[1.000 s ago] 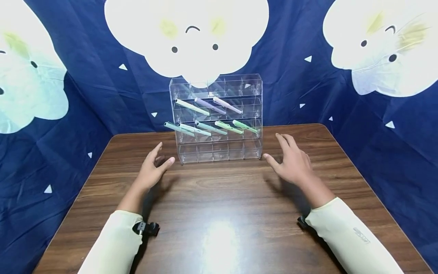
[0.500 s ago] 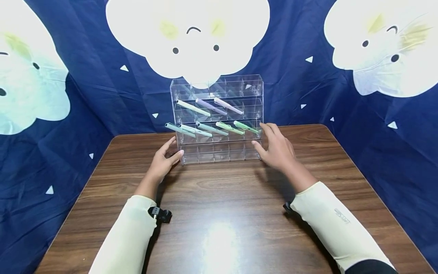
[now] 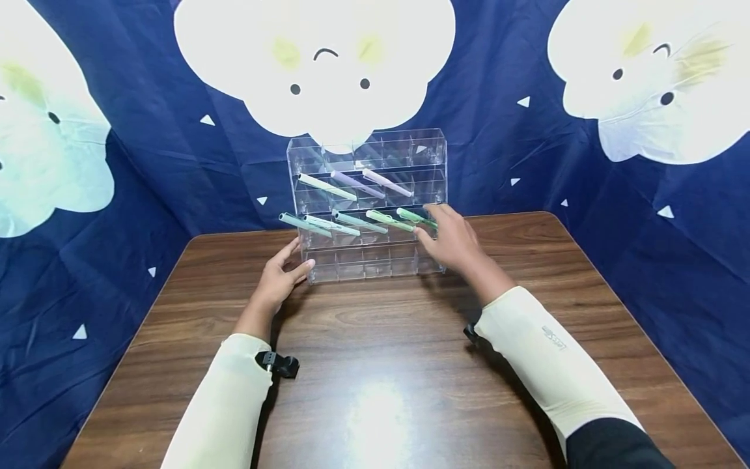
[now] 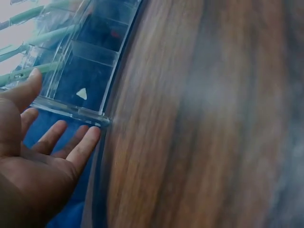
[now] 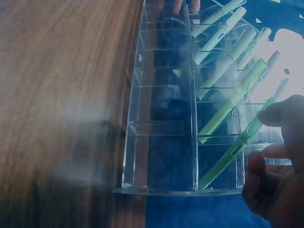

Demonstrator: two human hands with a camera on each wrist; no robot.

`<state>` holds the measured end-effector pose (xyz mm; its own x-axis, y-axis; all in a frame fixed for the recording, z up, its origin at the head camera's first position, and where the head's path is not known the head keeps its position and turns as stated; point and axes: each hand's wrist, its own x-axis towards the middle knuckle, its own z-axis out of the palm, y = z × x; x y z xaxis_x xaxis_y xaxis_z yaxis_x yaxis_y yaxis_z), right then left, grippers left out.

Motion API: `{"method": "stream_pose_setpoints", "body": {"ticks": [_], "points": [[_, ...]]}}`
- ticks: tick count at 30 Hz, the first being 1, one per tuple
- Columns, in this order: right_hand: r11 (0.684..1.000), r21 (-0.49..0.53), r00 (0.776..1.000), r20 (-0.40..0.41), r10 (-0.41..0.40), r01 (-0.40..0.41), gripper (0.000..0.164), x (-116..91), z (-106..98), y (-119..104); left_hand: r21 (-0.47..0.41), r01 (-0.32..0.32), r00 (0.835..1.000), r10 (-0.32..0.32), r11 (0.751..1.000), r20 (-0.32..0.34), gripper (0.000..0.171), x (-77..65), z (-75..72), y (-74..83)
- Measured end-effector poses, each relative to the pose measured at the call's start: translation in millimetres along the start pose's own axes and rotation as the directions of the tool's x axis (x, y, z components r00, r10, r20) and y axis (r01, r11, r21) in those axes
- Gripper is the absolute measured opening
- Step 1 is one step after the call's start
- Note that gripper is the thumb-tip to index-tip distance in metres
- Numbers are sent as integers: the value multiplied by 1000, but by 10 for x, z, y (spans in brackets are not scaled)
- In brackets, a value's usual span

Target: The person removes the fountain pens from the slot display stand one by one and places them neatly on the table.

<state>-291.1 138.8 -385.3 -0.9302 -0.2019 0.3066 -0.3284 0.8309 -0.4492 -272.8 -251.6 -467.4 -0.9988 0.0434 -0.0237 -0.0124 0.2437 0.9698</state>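
A clear acrylic pen rack [image 3: 375,264] stands on the table with several pastel pens leaning in its tiers. My left hand [image 3: 280,279] is at its left side; in the left wrist view its fairly straight fingertips [image 4: 90,135] meet the side edge, while the thumb is nearer the front. My right hand [image 3: 454,238] reaches over the rack's right end, beside the rightmost green pen [image 5: 228,159]. Thumb and fingers are spread around that pen's upper part, the thumb [image 5: 275,114] overlapping it; whether it touches cannot be told. Another green pen [image 5: 230,107] lies just left of it.
White and purple pens [image 3: 357,184] lean in a higher tier; teal and white pens [image 3: 331,225] share the green pens' tier. The wooden table [image 3: 375,345] extends in front. A dark blue cloth [image 3: 486,150] with white clouds hangs behind and at the sides.
Both hands have moved inward to the rack. My left hand has come to its left side and stayed there; my right hand has moved left and up to the rightmost green pen.
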Motion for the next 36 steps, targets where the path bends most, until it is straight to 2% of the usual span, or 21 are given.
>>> {"method": "stream_pose_setpoints", "body": {"ticks": [5,10,16,24,36], "points": [[999,43,997,74,11,-14,59,91,25,-47,-25,15,1000,-15,1000,3,79,-39,-52,-40],[998,59,996,88,14,-19,56,130,39,-28,-67,11,1000,-9,998,26,78,-53,-62,-76],[992,118,995,97,21,-32,49,182,68,12,-89,7,1000,-5,996,25,75,-63,-12,-115],[979,182,994,80,75,-88,39,205,81,-2,-25,-16,1000,16,1000,8,74,-62,41,-133],[980,150,989,85,118,-130,36,218,94,5,74,-118,993,120,990,-18,72,-38,124,-204]]}}
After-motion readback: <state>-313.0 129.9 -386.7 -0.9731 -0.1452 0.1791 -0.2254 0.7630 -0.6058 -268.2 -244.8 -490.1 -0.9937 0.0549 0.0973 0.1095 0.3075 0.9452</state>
